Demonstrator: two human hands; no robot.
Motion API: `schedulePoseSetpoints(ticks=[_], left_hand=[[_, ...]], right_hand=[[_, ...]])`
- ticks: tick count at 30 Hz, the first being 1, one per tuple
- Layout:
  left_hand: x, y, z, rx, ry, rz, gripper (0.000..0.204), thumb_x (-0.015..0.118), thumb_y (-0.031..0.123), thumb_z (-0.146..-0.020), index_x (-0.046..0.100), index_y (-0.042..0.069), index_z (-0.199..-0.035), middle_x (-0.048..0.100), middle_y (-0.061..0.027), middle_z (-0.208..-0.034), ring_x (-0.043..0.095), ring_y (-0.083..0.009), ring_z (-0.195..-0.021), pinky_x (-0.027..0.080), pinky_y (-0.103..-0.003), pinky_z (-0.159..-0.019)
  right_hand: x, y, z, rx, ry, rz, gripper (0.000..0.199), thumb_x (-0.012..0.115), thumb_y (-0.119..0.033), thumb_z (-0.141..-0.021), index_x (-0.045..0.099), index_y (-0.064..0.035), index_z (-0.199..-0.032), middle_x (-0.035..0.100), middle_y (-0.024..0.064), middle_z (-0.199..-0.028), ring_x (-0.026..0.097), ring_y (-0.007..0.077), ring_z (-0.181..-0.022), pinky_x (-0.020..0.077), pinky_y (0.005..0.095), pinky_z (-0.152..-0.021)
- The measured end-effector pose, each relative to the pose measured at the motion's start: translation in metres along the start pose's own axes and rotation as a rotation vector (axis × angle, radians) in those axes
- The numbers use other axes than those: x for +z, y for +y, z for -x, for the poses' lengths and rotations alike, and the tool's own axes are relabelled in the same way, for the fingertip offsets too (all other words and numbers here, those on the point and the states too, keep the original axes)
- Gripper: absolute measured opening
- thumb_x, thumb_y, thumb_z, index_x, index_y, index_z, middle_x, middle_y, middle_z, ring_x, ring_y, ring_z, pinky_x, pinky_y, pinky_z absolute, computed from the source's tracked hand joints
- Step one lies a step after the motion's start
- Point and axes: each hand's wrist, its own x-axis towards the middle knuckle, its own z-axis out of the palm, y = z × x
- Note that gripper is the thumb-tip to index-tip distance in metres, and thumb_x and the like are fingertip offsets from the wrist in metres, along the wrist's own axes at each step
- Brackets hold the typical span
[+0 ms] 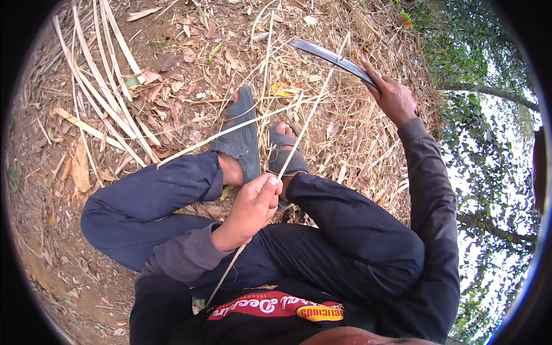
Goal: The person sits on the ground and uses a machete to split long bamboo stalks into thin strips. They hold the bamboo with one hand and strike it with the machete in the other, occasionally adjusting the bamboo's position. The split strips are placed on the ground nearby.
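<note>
My left hand [252, 208] is closed in a pinch around a long, thin, pale strip that looks like split bamboo [307, 121]. The strip slants from near my lap up and away to the right. Out at the far right, my right hand [394, 98] grips a long, slightly curved knife [329, 55]; its handle is hidden in my fist. The dark blade points left and crosses the strip near its far end. Whether the edge touches the strip, I cannot tell. Another pale strip [230, 131] lies slanting across my left sandal [241, 141].
I sit low with knees bent, my right sandal [287, 150] beside the left. Several split strips [103, 92] lie on the ground at the far left. Dry leaves [172, 86] and pale shavings [368, 149] litter the soil. Green foliage [477, 126] fills the right side.
</note>
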Motion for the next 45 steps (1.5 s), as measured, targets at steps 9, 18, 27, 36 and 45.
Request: schedulePoseSetpoints(ticks=[9, 18, 27, 36, 45], left_hand=[[-0.008, -0.005, -0.003, -0.019, 0.089, -0.013, 0.025, 0.04, 0.032, -0.107, 0.047, 0.01, -0.095, 0.033, 0.008, -0.067, 0.025, 0.0002, -0.047, 0.018, -0.018, -0.039], [-0.002, -0.008, -0.015, -0.213, 0.032, 0.045, 0.024, 0.038, 0.028, -0.107, 0.046, 0.01, -0.094, 0.032, 0.0077, -0.066, 0.024, -0.0003, -0.047, 0.017, -0.019, -0.04], [-0.017, -0.017, -0.022, -0.201, 0.09, 0.058, 0.023, 0.039, 0.028, -0.107, 0.046, 0.011, -0.094, 0.033, 0.0067, -0.066, 0.023, -0.0015, -0.046, 0.016, -0.02, -0.039], [-0.013, 0.002, -0.022, -0.043, 0.114, 0.018, 0.022, 0.039, 0.027, -0.107, 0.046, 0.01, -0.095, 0.033, 0.0049, -0.067, 0.023, -0.001, -0.047, 0.016, -0.019, -0.04], [-0.021, 0.011, -0.026, -0.011, 0.165, -0.001, 0.023, 0.044, 0.027, -0.106, 0.051, 0.006, -0.103, 0.043, 0.0024, -0.073, 0.033, -0.0016, -0.046, 0.025, -0.017, -0.04]], right_hand=[[-0.029, -0.153, -0.001, -0.685, 0.27, -0.256, 0.057, 0.047, -0.058, -0.093, 0.047, -0.0353, -0.144, 0.05, -0.0004, -0.07, 0.05, 0.0091, -0.053, 0.047, 0.0308, -0.044], [0.063, -0.018, -0.028, 0.212, -0.04, -0.243, 0.05, 0.038, -0.051, -0.103, 0.045, -0.0275, -0.147, 0.061, 0.0121, -0.069, 0.061, 0.0238, -0.053, 0.0513, 0.0388, -0.05], [0.06, -0.091, 0.001, -0.467, 0.068, -0.201, 0.058, 0.044, -0.058, -0.095, 0.041, -0.0352, -0.148, 0.054, 0.0019, -0.075, 0.05, 0.011, -0.049, 0.0449, 0.0297, -0.037], [0.121, 0.067, 0.036, 0.804, 0.233, -0.607, 0.05, 0.042, -0.045, -0.104, 0.06, -0.0092, -0.134, 0.06, 0.0062, -0.061, 0.052, 0.0122, -0.048, 0.0402, 0.0309, -0.045], [-0.011, -0.166, 0.018, -0.392, 0.042, -0.466, 0.056, 0.059, -0.046, -0.093, 0.047, -0.0272, -0.145, 0.059, 0.0063, -0.078, 0.055, 0.0156, -0.05, 0.0478, 0.0298, -0.041]])
